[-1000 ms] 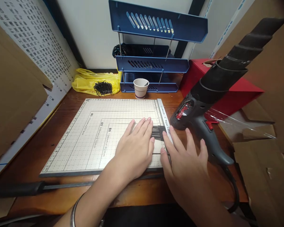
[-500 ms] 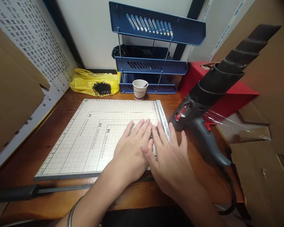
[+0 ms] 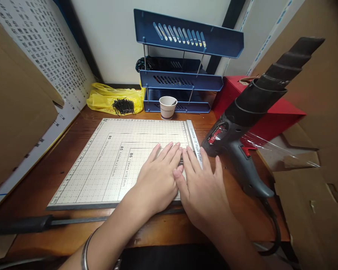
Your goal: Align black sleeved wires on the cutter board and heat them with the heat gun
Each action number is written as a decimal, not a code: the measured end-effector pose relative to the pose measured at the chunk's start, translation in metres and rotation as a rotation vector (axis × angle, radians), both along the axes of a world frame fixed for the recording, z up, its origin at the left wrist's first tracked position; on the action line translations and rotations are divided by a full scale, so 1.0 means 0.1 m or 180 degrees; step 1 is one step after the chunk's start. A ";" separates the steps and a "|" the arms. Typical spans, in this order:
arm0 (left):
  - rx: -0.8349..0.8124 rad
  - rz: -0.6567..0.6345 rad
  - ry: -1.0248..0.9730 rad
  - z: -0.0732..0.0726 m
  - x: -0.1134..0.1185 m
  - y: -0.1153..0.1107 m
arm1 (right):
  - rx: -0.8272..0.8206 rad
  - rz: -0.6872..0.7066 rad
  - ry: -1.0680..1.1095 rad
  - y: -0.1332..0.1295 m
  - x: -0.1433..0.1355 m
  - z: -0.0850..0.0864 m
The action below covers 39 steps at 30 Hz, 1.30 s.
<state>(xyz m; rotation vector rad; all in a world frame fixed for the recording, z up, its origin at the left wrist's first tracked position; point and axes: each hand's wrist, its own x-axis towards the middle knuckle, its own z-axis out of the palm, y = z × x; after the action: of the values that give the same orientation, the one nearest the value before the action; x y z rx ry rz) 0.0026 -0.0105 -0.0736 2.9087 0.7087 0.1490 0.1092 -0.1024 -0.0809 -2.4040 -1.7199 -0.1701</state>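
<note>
My left hand lies palm down with its fingers stretched out on the right part of the gridded paper cutter. Beside it, my right hand rests flat too, fingers spread, over the cutter's right edge near the metal strip. Both thumbs come together in the middle. A few thin black pieces show in the gap between my hands; the rest of them is covered. In front of the board lies the cutter's black-handled arm, partly behind my left forearm.
A heat gun stands nozzle-up at the right, its cord hanging off the table. Behind the board are a paper cup, a blue tray rack, and a yellow bag with short black pieces. A red box sits behind the heat gun.
The view has shifted slightly. My hands stay flat on the cutter, with my right hand's fingers drawn a little closer to my left hand.
</note>
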 end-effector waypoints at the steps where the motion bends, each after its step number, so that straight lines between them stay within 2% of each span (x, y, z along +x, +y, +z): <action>1: 0.0001 -0.0001 0.0002 0.00 0.00 0.00 | 0.0004 -0.0005 0.0001 0.00 0.00 0.00; 12: -0.0016 0.0022 -0.0098 -0.02 0.00 0.00 | 0.0021 -0.0035 0.0048 0.00 -0.01 0.01; 16: -0.0104 0.0160 -0.0118 0.03 -0.01 0.01 | 0.0098 -0.0004 -0.0025 -0.02 -0.01 -0.01; 19: -0.0104 0.0301 -0.0134 0.09 -0.11 -0.02 | 0.0087 -0.0005 -0.0056 -0.02 0.00 -0.03; 22: 0.0044 0.0414 -0.0229 0.11 -0.26 -0.11 | 0.0044 -0.0004 -0.0081 0.00 0.01 -0.03; 25: 0.0220 0.0494 -0.0311 0.08 -0.36 -0.20 | 0.0043 0.0009 -0.0113 0.00 0.00 -0.03; 31: 0.0472 0.0407 -0.0363 -0.01 -0.33 -0.23 | 0.0018 0.0005 -0.0149 -0.01 -0.01 -0.02; 39: 0.0637 0.0525 -0.0380 0.01 -0.35 -0.23 | -0.0049 0.0009 -0.0156 -0.01 0.01 0.00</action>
<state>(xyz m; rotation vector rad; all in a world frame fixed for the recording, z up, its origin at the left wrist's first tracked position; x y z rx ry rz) -0.0328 -0.0332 -0.0725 2.9913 0.9639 0.4316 0.1103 -0.1034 -0.0812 -2.4279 -1.7516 -0.2179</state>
